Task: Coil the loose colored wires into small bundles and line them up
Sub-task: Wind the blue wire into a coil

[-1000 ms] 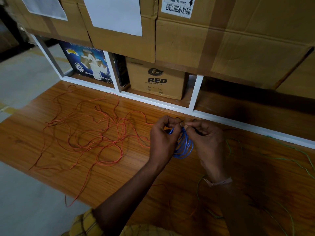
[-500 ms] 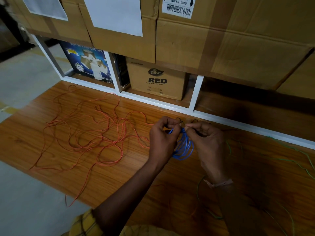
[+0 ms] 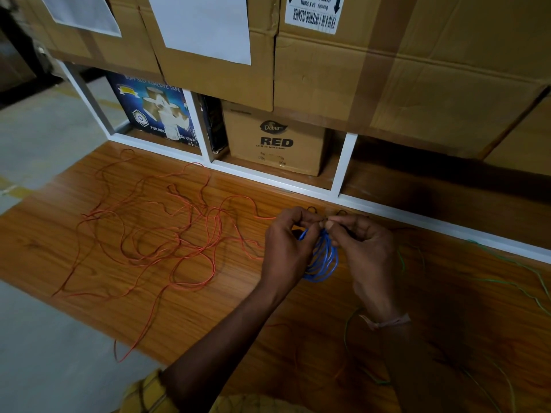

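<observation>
A small coil of blue wire (image 3: 323,260) hangs between my two hands above the wooden board (image 3: 89,222). My left hand (image 3: 287,245) grips the coil's left side, its fingers curled round the loops. My right hand (image 3: 362,244) pinches the top of the coil with thumb and fingertips. A long orange wire (image 3: 167,234) lies loose and tangled across the board to the left. Green wire (image 3: 524,275) trails in loose curves over the dim right side of the board.
White shelf frame (image 3: 347,162) runs along the board's far edge, holding a blue tape box (image 3: 155,114) and a brown "RED" carton (image 3: 277,141). Large cardboard boxes (image 3: 417,70) stand above. Grey floor (image 3: 44,347) lies to the left and front.
Both hands stay together at the top of the blue coil, with only slight finger movement. The orange and green wires have not moved.
</observation>
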`<state>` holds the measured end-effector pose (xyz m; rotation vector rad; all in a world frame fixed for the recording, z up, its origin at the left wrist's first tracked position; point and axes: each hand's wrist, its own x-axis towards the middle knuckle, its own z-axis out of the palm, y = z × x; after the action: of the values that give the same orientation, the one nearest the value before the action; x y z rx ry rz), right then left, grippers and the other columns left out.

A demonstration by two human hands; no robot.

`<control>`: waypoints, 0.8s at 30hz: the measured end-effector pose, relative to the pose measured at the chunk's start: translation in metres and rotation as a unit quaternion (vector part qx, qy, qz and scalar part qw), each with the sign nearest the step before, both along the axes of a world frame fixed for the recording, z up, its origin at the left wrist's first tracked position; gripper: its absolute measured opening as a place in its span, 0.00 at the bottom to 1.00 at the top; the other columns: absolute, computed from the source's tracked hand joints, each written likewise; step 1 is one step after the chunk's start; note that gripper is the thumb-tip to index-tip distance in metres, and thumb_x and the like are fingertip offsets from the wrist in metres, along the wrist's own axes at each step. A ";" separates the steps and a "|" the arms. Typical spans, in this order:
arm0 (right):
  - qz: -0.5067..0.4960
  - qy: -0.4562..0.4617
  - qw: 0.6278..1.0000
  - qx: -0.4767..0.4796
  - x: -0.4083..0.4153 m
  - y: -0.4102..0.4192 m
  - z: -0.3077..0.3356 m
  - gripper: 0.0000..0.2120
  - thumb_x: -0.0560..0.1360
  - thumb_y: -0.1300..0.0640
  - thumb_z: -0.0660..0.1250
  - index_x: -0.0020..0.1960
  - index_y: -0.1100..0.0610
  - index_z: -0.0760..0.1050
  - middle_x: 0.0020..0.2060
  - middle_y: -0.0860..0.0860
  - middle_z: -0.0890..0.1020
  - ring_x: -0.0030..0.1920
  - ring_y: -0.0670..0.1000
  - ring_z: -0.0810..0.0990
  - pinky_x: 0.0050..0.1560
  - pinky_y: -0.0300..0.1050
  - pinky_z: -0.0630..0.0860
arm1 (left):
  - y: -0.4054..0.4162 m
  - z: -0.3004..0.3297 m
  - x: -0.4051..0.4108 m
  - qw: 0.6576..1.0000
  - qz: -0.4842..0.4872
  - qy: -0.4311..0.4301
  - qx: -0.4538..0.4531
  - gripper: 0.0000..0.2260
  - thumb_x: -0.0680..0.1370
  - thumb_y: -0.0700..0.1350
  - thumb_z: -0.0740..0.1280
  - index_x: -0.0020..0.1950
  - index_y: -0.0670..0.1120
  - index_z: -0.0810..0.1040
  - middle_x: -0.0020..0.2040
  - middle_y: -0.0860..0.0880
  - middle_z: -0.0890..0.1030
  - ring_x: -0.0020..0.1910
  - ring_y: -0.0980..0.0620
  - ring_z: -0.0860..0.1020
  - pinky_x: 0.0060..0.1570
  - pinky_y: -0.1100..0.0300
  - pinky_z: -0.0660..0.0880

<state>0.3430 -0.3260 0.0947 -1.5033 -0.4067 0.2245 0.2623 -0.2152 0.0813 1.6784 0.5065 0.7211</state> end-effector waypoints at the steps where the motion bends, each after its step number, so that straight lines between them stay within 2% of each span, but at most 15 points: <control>1: -0.002 0.009 1.000 0.002 0.001 -0.001 -0.001 0.08 0.75 0.66 0.75 0.48 0.54 0.84 0.42 0.51 0.88 0.43 0.49 0.87 0.46 0.43 0.83 | 0.000 0.002 -0.001 1.000 -0.011 0.001 -0.009 0.01 0.82 0.40 0.72 0.51 0.45 0.84 0.47 0.48 0.84 0.33 0.55 0.79 0.32 0.62 0.73; 5: 0.004 0.024 1.000 -0.003 0.006 -0.005 -0.005 0.07 0.74 0.64 0.77 0.50 0.58 0.82 0.42 0.54 0.88 0.42 0.49 0.86 0.45 0.44 0.81 | 0.002 0.008 -0.006 0.997 -0.046 0.002 -0.068 0.02 0.82 0.40 0.72 0.52 0.41 0.83 0.46 0.45 0.82 0.27 0.56 0.77 0.26 0.60 0.73; 7: 0.029 0.021 0.999 -0.013 0.008 -0.008 -0.005 0.08 0.75 0.64 0.76 0.53 0.58 0.82 0.44 0.54 0.88 0.43 0.50 0.87 0.45 0.43 0.81 | 0.004 0.009 -0.007 0.996 -0.055 0.000 -0.076 0.03 0.82 0.39 0.72 0.51 0.40 0.83 0.44 0.47 0.81 0.27 0.57 0.76 0.26 0.61 0.72; 10: 0.080 -0.005 0.996 -0.040 0.010 -0.011 -0.001 0.11 0.77 0.63 0.73 0.59 0.55 0.82 0.47 0.53 0.88 0.47 0.49 0.87 0.46 0.40 0.82 | 0.005 0.010 -0.009 0.996 -0.059 0.005 -0.067 0.04 0.82 0.39 0.72 0.51 0.38 0.83 0.45 0.44 0.83 0.26 0.57 0.76 0.26 0.61 0.72; 13: 0.094 -0.017 0.994 -0.051 0.011 -0.012 0.004 0.11 0.79 0.63 0.70 0.56 0.50 0.83 0.47 0.50 0.88 0.46 0.45 0.86 0.44 0.37 0.81 | 0.006 0.010 -0.010 0.997 -0.060 0.010 -0.056 0.04 0.82 0.40 0.72 0.52 0.39 0.84 0.47 0.43 0.84 0.25 0.56 0.76 0.26 0.60 0.71; 17: 0.084 -0.040 0.993 -0.074 0.013 -0.010 0.006 0.04 0.79 0.63 0.70 0.50 0.57 0.82 0.42 0.52 0.87 0.43 0.48 0.86 0.44 0.41 0.82 | 0.007 0.010 -0.010 0.997 -0.062 0.017 -0.052 0.04 0.82 0.40 0.72 0.52 0.40 0.84 0.46 0.45 0.83 0.25 0.55 0.76 0.25 0.60 0.71; 19: 0.086 -0.061 0.991 -0.085 0.014 -0.009 0.005 0.03 0.79 0.64 0.69 0.49 0.58 0.81 0.41 0.53 0.86 0.44 0.51 0.86 0.45 0.45 0.82 | 0.008 0.011 -0.010 0.996 -0.070 0.020 -0.057 0.04 0.83 0.41 0.71 0.52 0.40 0.83 0.47 0.45 0.82 0.26 0.56 0.76 0.26 0.60 0.72; 24: 0.070 -0.190 0.969 -0.144 0.022 -0.007 0.003 0.05 0.80 0.62 0.69 0.48 0.54 0.79 0.43 0.47 0.83 0.47 0.46 0.82 0.49 0.45 0.80 | 0.013 0.012 -0.012 0.990 -0.110 0.014 -0.092 0.06 0.85 0.42 0.68 0.55 0.40 0.82 0.43 0.44 0.76 0.26 0.55 0.71 0.28 0.58 0.71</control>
<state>0.3649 -0.3335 0.0977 -1.8102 -0.8159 0.1077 0.2500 -0.2020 0.0932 1.5432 0.3883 0.4761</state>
